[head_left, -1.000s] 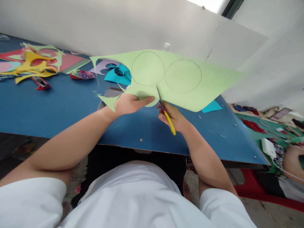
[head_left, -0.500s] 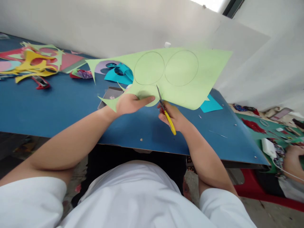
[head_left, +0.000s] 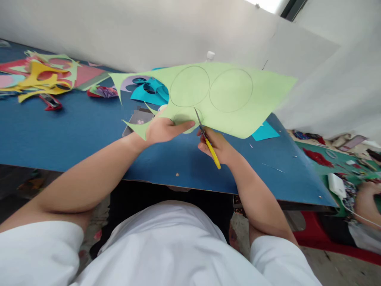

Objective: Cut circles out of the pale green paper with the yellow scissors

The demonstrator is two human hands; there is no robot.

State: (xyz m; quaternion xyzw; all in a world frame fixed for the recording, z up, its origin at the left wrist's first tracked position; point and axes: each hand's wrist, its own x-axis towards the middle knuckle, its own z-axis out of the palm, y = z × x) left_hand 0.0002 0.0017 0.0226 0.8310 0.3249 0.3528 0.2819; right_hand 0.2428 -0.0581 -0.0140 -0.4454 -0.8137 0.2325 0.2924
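A large light green paper sheet (head_left: 226,115) is held up above the blue table, with two full pencil circles drawn on it and a curved cut-out on its left side. My left hand (head_left: 166,126) grips the sheet at its lower left edge, thumb lying on top. My right hand (head_left: 216,145) is closed on yellow-handled scissors (head_left: 212,152). Their blades point up and left, against the lower part of the sheet beside my left thumb, where another curved line shows.
On the blue table (head_left: 89,131) lie yellow paper scraps (head_left: 44,79), a red clip-like item (head_left: 51,102), blue paper (head_left: 150,93) and a dark phone-like object (head_left: 139,118). Another person's arm (head_left: 367,202) rests by a green table at the right.
The right part of the green sheet has swung slightly right and down, and its drawn circles have shifted right. Both hands stay nearly in place.
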